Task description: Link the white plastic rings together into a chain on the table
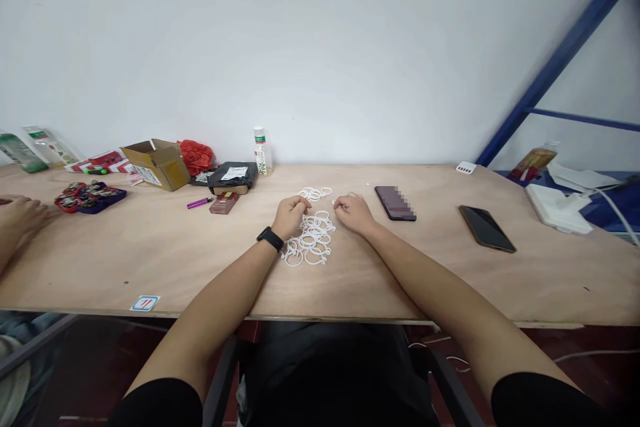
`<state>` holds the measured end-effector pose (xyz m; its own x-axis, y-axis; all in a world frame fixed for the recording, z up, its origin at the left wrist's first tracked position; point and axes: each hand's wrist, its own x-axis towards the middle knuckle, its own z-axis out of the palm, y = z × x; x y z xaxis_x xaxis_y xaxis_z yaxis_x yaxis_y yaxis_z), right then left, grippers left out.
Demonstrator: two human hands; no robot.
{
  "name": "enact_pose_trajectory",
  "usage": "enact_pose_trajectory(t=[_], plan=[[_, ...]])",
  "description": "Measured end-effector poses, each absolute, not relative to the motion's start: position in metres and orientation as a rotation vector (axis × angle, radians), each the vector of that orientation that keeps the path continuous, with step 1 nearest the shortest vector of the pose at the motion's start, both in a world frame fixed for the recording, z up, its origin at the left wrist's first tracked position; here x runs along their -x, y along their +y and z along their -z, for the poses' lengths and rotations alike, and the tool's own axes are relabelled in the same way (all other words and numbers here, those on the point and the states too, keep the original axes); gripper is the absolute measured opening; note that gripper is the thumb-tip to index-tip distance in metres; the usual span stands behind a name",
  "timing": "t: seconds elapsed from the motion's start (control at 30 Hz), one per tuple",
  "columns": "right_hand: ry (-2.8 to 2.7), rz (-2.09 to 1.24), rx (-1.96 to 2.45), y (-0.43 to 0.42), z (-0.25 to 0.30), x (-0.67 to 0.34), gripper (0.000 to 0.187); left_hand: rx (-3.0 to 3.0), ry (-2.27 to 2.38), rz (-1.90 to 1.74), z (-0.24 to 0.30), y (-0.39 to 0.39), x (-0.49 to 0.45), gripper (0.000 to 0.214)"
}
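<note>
Apparently, the work is at an early or middle stage, though nothing here settles which. On a wooden table (190, 267), seen from the wearer's head, white plastic rings lie in two groups. The larger, a loose overlapping pile (309, 240), lies midway between the left and right edges, nearer the front edge than the smaller cluster (313, 194), which sits toward the back edge. Many pile rings have a small tab. If the cluster holds rings already dealt with, most are left; the reverse is possible, and no ring can be confirmed as finished.

The left hand (291, 215), above a black wristwatch (271, 238), is at the pile's left side, fingers curled inward. The right hand (353, 213) rests just to the right of the pile, its fingers bent close together with a small pale bit at the tips. Whether either hand grips a ring cannot be told.

Toward the table's right edge lie two phones, one with a blurred screen (394, 203) and one dark (486, 228). A clear bottle (261, 153) stands by the back edge; near the left edge is another person's hand (24, 215).
</note>
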<state>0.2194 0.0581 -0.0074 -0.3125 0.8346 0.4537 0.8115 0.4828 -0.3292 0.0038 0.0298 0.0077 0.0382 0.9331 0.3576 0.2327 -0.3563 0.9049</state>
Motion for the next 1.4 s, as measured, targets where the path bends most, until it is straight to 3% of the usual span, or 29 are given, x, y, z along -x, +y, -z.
enact_pose_trajectory(t=[0.47,0.73,0.9,1.03,1.23,1.4], plan=[[-2.363,-0.029,1.178,0.054,0.004,-0.213,0.028,-1.771,1.239,-1.379,-0.009,0.029,-0.003,0.025],[-2.371,-0.006,1.147,0.053,0.004,-0.215,0.027,-2.082,1.285,-1.207,-0.005,0.023,-0.004,0.028],[-2.316,-0.080,1.029,0.049,0.006,-0.213,0.047,-2.287,1.342,-1.054,-0.005,0.023,-0.005,0.024],[-2.323,-0.128,0.945,0.051,0.010,-0.214,0.050,-2.362,1.320,-0.976,-0.007,0.023,-0.004,0.021],[-2.160,-0.105,1.140,0.078,0.013,-0.218,0.048,-2.286,1.386,-1.002,-0.009,0.020,-0.005,0.020],[-2.385,-0.073,1.227,0.117,0.011,-0.209,0.051,-2.289,1.395,-1.049,-0.007,0.023,-0.005,0.019]])
